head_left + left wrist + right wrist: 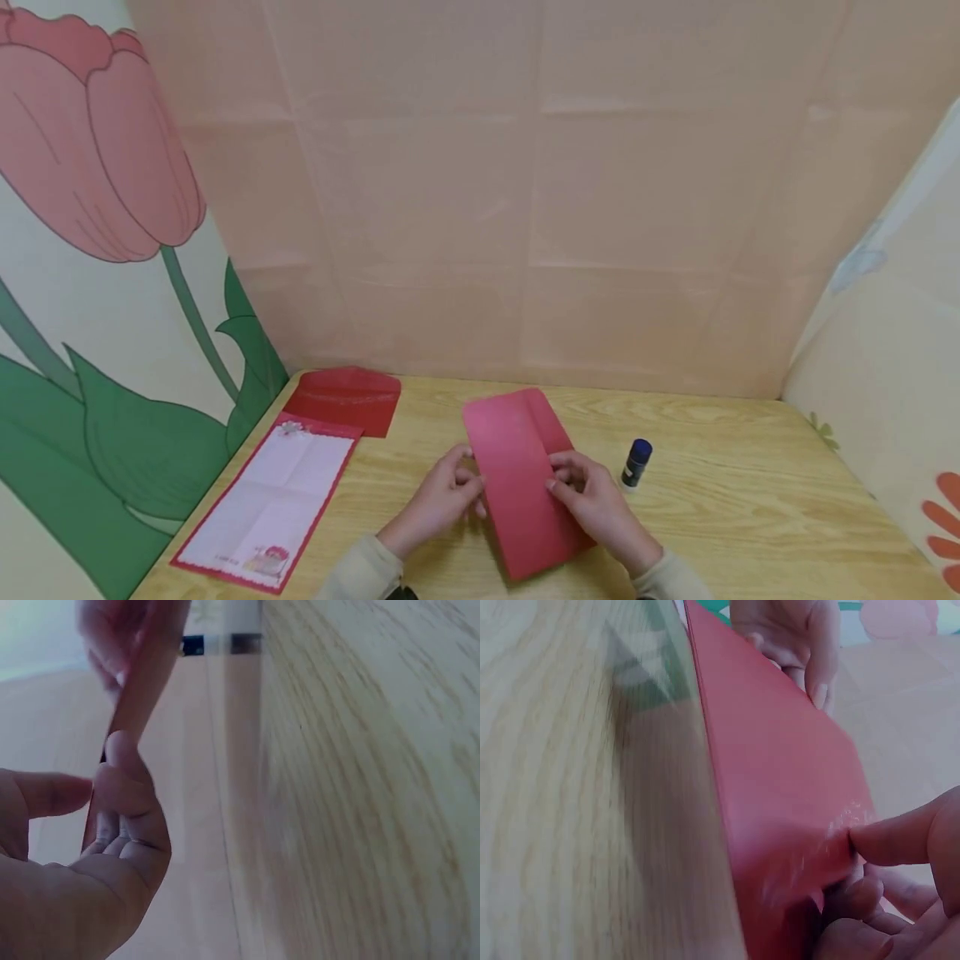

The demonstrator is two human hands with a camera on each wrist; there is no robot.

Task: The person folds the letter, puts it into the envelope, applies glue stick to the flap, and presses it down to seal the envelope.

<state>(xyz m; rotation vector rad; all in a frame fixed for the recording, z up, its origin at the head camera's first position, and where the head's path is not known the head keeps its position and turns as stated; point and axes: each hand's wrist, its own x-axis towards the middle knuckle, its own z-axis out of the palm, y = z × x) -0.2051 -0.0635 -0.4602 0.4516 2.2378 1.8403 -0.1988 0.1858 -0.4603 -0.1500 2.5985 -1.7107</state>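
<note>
Both hands hold a red paper envelope (513,483) with a folded panel along its right side, tilted just over the wooden table. On its left edge, my left hand (448,493) pinches the paper between thumb and fingers; the left wrist view shows this grip (112,825) with the envelope (146,682) nearly edge-on. My right hand (592,498) grips the opposite edge, thumb on the front face. In the right wrist view, the right fingers (900,840) pinch the glossy side of the envelope (780,750), and the left hand (795,637) appears beyond it.
A glue stick (637,463) with a dark blue cap stands right of my right hand. On the left lies white letter paper (270,492) with a red scalloped border, its top overlapping another red envelope (348,404). Wall sheets (525,208) bound the table's back and sides.
</note>
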